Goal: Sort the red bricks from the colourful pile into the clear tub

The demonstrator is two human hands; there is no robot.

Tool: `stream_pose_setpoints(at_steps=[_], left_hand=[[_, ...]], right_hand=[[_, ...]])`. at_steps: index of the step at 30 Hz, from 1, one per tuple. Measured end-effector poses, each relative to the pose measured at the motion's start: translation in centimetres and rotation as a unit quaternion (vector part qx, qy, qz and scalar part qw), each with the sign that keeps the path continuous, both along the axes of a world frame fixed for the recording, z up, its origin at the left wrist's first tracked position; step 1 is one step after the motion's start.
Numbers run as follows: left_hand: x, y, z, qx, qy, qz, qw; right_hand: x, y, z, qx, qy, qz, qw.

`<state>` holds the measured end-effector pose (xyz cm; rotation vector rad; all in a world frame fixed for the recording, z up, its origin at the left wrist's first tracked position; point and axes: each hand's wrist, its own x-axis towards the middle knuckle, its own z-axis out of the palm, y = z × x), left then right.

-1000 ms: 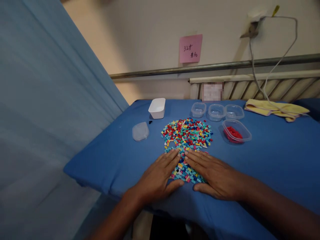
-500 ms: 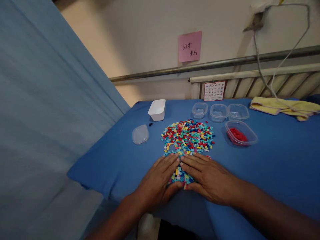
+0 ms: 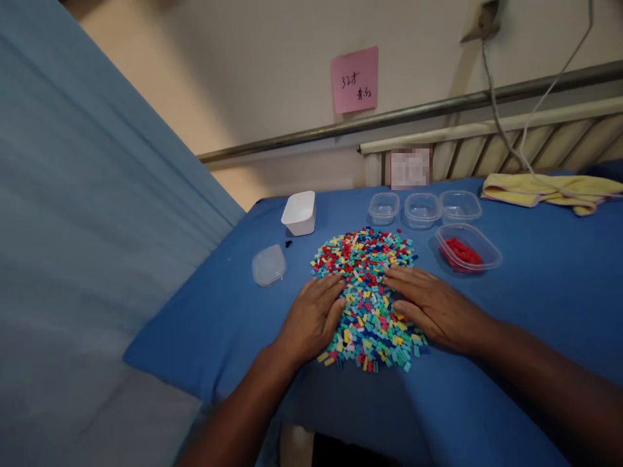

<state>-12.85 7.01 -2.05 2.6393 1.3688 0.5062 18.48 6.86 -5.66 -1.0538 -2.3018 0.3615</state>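
Left hand [image 3: 311, 321]: palm down at the left edge of the heap of small multicoloured bricks [image 3: 367, 301], fingers straight and side by side, thumb slightly off them. Right hand [image 3: 433, 308]: at the heap's right edge, fingers extended and close together, thumb spread from them. Neither hand is clamped on a brick; the hands are apart, with bricks between them. Heap lies mid-worktop [image 3: 219, 311], on blue covering, one part beyond the fingers and one nearer the person. Right of the heap: clear tub [image 3: 488, 257] with red pieces [image 3: 461, 253] inside. Behind: three clear tubs [image 3: 423, 224] in a row. Left: white container [image 3: 299, 224], clear lid [image 3: 269, 265], small black pieces [image 3: 289, 244] near both.
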Motion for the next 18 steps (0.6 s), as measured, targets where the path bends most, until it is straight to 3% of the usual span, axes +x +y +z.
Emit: stream_pose_setpoints(at_steps=[5, 9, 13, 18], left_hand=[[-0.4, -0.4, -0.1, 0.053, -0.094, -0.002, 0.994], [0.3, -0.4, 0.2, 0.035, -0.085, -0.055, 0.994], [0.6, -0.4, 0.3, 0.042, -0.108, -0.061, 0.991], [0.8, -0.4, 0.3, 0.010, -0.055, -0.084, 0.995]], right_hand=[[-0.7, -0.1, 0.7, -0.013, -0.018, 0.025, 0.999], [-0.9, 0.0, 0.9, -0.025, -0.058, 0.036, 0.997], [-1.0, 0.2, 0.5, -0.006, -0.054, -0.013, 0.998], [-1.3, 0.2, 0.5, 0.004, -0.063, -0.004, 0.998]])
